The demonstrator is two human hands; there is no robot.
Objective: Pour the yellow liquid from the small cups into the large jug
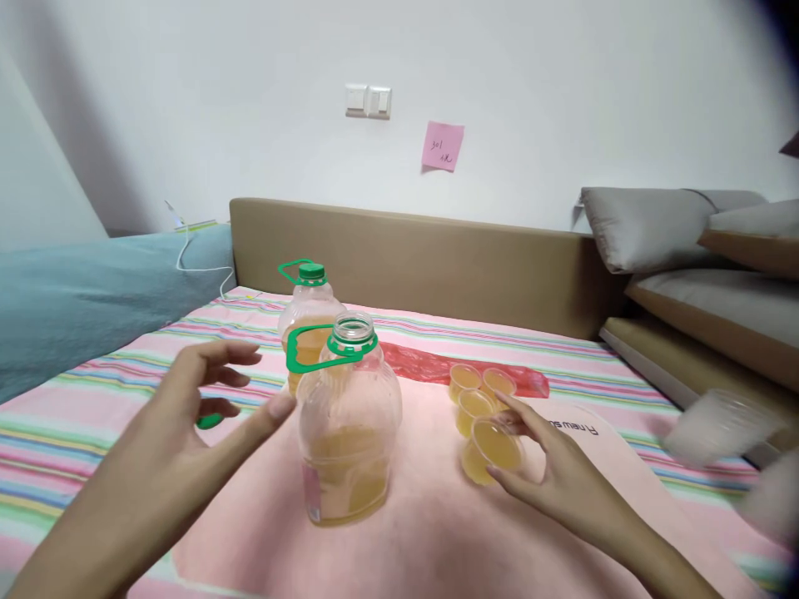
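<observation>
My right hand [549, 457] has its thumb and fingers around a clear plastic cup [490, 453] of yellow drink. Just behind that cup stand several more filled cups [474, 408], close together. An uncapped clear jug [349, 449] with a green handle stands in the middle, less than half full of the same drink. To its left my left hand [200, 416] is open, fingers curved and apart, holding nothing. A green cap [209, 421] shows partly behind the left hand. Farther back is a second jug [310, 312] with its green cap on.
A pink mat [430, 532] lies on the striped sheet [143, 366] under the jug and cups. Behind the cups is a red plastic wrapper [418, 370]. Blurred clear cups [717, 424] are at the right, near stacked cushions [742, 308]. A headboard [405, 258] runs along the back.
</observation>
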